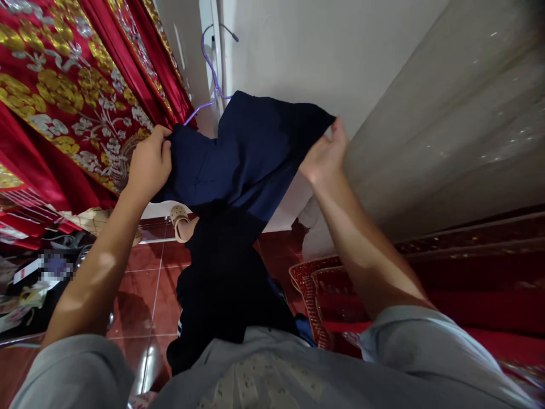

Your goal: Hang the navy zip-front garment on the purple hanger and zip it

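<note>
Pale wall [332, 51] behind, both hands [151, 162] hold navy garment [251, 150] by opposite edges.

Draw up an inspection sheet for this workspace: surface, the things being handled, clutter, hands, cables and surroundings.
Surface: glossy red floor tiles with pale joints; the cloth is held above them.
Things in hand: navy-blue cloth garment, spread between both hands; slim purple hanger behind or inside it, cannot tell which.
Clutter: jumbled small items at the picture's left edge, mostly unclear.
Hands: left hand grips one edge of the garment; right hand holds the opposite corner.
Cables: none identifiable for certain.
Surroundings: red cloth with gold and silver floral embroidery; smooth white upright panel; beige perforated clog on a foot.
</note>
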Demonstrator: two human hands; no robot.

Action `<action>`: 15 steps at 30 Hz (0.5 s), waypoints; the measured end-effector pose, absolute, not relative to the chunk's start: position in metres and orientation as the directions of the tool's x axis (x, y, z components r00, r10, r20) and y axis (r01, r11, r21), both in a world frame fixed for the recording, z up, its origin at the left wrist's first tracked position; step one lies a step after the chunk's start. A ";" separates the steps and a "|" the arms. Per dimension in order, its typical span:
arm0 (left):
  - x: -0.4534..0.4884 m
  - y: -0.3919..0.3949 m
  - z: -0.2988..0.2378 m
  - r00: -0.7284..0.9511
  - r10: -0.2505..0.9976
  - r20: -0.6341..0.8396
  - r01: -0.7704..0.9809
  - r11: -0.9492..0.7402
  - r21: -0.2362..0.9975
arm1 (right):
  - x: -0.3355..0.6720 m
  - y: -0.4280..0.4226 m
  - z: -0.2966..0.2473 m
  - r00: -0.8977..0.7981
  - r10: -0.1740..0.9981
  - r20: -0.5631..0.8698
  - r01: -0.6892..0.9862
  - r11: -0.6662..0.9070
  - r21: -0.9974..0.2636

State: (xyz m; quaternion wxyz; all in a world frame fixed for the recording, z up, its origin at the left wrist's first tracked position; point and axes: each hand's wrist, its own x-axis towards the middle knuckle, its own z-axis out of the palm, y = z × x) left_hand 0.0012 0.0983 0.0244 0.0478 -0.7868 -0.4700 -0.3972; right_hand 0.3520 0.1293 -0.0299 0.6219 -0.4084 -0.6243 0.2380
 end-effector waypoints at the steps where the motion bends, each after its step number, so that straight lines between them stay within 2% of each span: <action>1: 0.001 0.102 0.027 0.248 0.708 0.662 0.789 -0.544 0.286 | 0.356 0.134 -0.023 0.128 0.825 0.550 0.150 0.532 -0.834; 3: 0.000 0.115 0.034 0.252 0.719 0.648 0.796 -0.535 0.285 | 0.361 0.136 -0.003 0.161 0.847 0.507 0.049 0.506 -0.861; 5: -0.004 0.132 0.041 0.228 0.747 0.625 0.799 -0.510 0.318 | 0.357 0.126 0.020 0.124 0.844 0.522 0.049 0.520 -0.853; 8: -0.011 0.153 0.047 0.190 0.787 0.586 0.801 -0.470 0.371 | 0.339 0.092 0.046 -0.049 0.834 0.550 0.024 0.552 -0.834; 11: -0.015 0.151 0.046 0.226 0.741 0.633 0.713 -0.568 0.410 | 0.321 0.059 0.046 -0.315 0.774 0.548 -0.101 0.547 -0.831; 13: -0.011 0.137 0.043 0.265 0.676 0.688 0.609 -0.670 0.424 | 0.312 0.051 0.030 -0.348 0.716 0.605 -0.028 0.637 -0.770; 15: 0.001 0.118 0.040 0.298 0.627 0.719 0.499 -0.745 0.443 | 0.304 0.057 0.005 -0.312 0.633 0.708 0.205 0.773 -0.601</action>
